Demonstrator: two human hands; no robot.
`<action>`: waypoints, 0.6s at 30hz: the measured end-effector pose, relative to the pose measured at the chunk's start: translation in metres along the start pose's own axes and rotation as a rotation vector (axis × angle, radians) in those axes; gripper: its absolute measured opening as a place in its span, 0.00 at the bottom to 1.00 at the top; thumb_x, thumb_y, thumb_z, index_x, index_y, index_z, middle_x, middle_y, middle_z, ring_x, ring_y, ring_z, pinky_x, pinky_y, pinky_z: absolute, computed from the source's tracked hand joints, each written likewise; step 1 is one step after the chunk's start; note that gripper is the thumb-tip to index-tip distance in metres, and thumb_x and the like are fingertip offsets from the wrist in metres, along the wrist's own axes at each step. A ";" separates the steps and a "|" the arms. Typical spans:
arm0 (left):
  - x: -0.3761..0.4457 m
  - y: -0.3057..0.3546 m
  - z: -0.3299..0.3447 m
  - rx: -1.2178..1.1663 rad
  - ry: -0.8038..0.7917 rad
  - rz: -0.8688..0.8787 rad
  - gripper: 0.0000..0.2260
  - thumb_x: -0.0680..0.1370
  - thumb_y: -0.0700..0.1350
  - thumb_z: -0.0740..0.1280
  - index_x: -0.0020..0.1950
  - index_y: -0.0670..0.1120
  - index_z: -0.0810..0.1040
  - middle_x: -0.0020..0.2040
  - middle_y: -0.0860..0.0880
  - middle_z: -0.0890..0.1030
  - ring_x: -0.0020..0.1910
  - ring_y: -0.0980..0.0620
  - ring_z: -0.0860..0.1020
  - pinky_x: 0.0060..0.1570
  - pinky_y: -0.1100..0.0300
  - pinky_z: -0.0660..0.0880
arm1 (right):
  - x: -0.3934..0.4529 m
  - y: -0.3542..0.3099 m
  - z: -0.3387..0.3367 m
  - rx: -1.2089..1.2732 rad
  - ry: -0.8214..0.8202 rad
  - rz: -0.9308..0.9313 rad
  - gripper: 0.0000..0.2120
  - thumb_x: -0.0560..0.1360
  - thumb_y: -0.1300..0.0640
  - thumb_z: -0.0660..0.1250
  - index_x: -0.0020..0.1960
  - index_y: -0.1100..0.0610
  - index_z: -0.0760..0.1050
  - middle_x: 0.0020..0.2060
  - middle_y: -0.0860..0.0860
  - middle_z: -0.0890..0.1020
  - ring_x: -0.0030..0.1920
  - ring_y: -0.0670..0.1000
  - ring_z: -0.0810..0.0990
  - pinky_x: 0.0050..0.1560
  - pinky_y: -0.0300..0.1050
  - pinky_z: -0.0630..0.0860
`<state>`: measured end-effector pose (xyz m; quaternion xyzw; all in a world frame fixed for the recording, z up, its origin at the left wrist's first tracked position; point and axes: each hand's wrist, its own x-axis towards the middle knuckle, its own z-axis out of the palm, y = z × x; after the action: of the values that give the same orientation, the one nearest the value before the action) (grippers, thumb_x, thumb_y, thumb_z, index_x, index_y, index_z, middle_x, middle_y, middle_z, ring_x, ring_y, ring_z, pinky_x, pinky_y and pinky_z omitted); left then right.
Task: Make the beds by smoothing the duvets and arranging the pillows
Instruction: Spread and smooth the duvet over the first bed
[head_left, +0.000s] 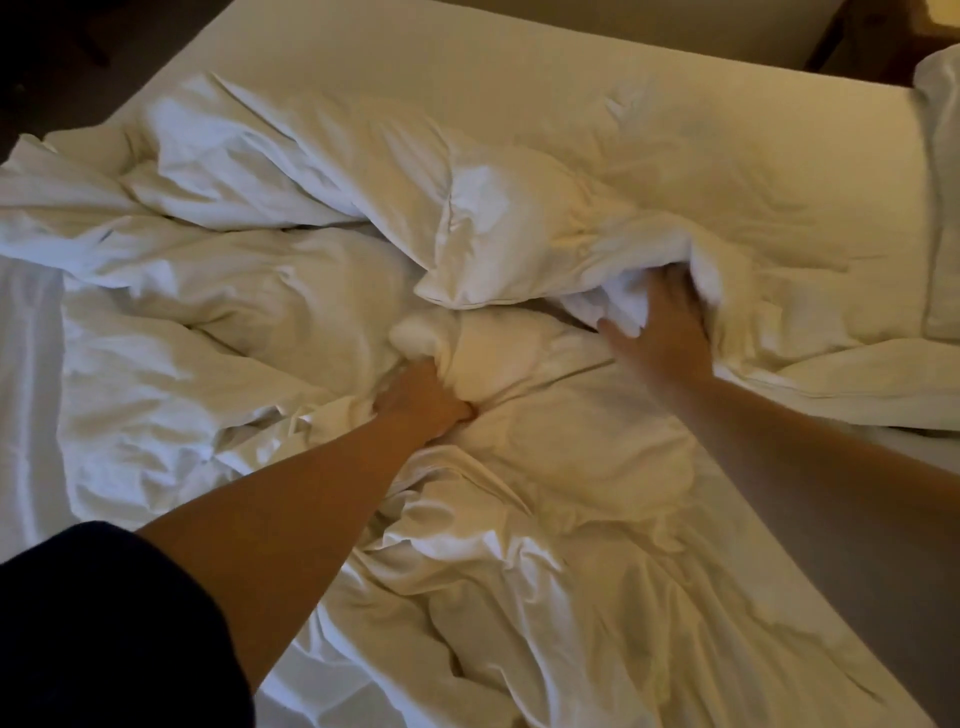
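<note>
A white duvet (249, 270) lies crumpled in thick folds across the middle and left of the bed. My left hand (423, 402) is sunk into the centre of the heap, its fingers curled round a bunched fold of the duvet. My right hand (662, 332) reaches under a raised fold further right; the thumb shows, the fingertips are hidden in the fabric, which they appear to grip. A white pillow (943, 208) lies at the right edge of the bed, cut off by the frame.
The bare white sheet of the mattress (519, 78) shows along the far side and to the right. Dark floor lies past the top left corner, and a dark piece of furniture (857, 36) stands at the top right.
</note>
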<state>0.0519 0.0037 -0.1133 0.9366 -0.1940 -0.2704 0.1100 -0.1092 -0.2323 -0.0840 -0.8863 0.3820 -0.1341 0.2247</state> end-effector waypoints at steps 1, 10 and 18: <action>-0.005 0.006 0.000 0.101 -0.004 0.080 0.42 0.70 0.63 0.76 0.77 0.48 0.65 0.73 0.43 0.72 0.72 0.39 0.70 0.71 0.45 0.64 | 0.008 0.002 -0.006 0.042 0.027 0.047 0.45 0.76 0.43 0.73 0.83 0.59 0.55 0.81 0.59 0.62 0.81 0.59 0.59 0.80 0.55 0.58; -0.063 0.045 0.012 0.239 0.065 0.672 0.27 0.78 0.58 0.69 0.73 0.49 0.74 0.77 0.48 0.69 0.79 0.48 0.59 0.78 0.41 0.45 | -0.019 -0.019 -0.028 0.386 -0.232 0.228 0.27 0.76 0.32 0.68 0.63 0.52 0.82 0.56 0.49 0.85 0.59 0.50 0.82 0.59 0.43 0.76; -0.100 0.059 0.038 -0.193 0.014 0.791 0.27 0.72 0.39 0.72 0.72 0.39 0.73 0.72 0.44 0.69 0.55 0.40 0.80 0.53 0.46 0.79 | -0.100 -0.013 -0.013 0.650 -0.288 0.193 0.26 0.70 0.30 0.75 0.58 0.47 0.82 0.51 0.45 0.87 0.52 0.44 0.85 0.51 0.46 0.82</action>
<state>-0.0643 -0.0110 -0.0803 0.7770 -0.5121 -0.2179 0.2943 -0.1731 -0.1542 -0.0730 -0.7385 0.3657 -0.1006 0.5575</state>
